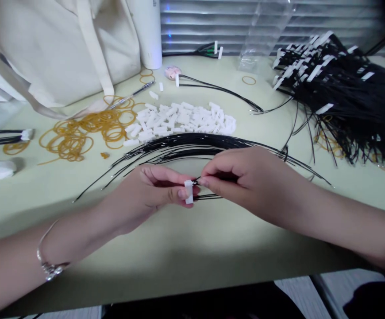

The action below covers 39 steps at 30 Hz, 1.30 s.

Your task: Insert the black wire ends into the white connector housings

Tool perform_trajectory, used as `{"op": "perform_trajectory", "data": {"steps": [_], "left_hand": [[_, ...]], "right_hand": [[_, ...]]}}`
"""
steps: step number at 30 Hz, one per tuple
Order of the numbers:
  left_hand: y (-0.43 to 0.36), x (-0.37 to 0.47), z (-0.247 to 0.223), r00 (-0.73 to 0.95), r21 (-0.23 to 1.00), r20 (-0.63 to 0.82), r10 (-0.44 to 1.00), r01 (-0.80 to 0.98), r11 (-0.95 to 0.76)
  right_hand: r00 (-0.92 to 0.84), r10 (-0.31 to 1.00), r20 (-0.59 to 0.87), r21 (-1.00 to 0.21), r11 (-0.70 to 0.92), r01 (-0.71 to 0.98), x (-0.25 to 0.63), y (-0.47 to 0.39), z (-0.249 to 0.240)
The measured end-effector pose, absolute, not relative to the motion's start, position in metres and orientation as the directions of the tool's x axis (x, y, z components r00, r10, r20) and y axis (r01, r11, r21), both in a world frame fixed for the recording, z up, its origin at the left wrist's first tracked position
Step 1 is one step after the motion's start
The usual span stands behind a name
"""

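Between thumb and fingers, my left hand [155, 188] pinches a white connector housing [189, 192], held upright above the table. Black wires run out of the housing's lower right side. My right hand [242, 177] is closed on a thin black wire, its metal tip at the upper right of the housing; whether the tip is inside I cannot tell. Just behind both hands lies a bundle of loose black wires [192, 141], spread in an arc. A pile of white connector housings [182, 118] is heaped beyond it.
Yellow rubber bands [76, 133] and a pen [132, 95] lie left of the pile. A cloth bag [59, 48] and white bottle [151, 35] stand at the back. At right is a large heap of wired black harnesses [341, 88]. The table's front edge is near me.
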State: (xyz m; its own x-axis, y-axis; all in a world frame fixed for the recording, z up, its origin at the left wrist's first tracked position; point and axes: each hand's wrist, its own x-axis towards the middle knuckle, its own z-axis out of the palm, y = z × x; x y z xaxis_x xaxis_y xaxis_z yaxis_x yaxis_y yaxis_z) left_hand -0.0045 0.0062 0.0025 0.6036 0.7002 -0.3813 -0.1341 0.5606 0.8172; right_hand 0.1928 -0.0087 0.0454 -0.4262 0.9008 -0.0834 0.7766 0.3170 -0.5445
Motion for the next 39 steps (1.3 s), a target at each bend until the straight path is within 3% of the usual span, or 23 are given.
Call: {"op": "perform_trajectory", "data": {"steps": [8,13,21,39], "left_hand": [[0.0053,-0.0057,0.0035,0.611,0.822,-0.407,0.679,-0.078,0.564],[0.0074,-0.0068,0.0027,0.612,0.773,-0.418,0.672,-0.150,0.617],[0.0116,-0.0059,-0.0005,0.627,0.733,-0.393,0.672,-0.227,0.641],[0.0081,-0.0060,0.0015,0.637,0.746,-0.388,0.666,-0.208,0.633]], "right_hand": [[-0.464,0.878,-0.118,-0.641,0.289,0.711,0.1921,-0.0097,0.0461],[-0.456,0.886,-0.084,-0.636,0.305,0.709,0.1912,-0.0087,0.0436],[-0.322,0.915,-0.245,-0.701,0.062,0.710,0.1889,-0.0079,0.0525],[-0.389,0.901,-0.193,-0.671,0.168,0.723,0.1873,-0.0162,0.0460]]}}
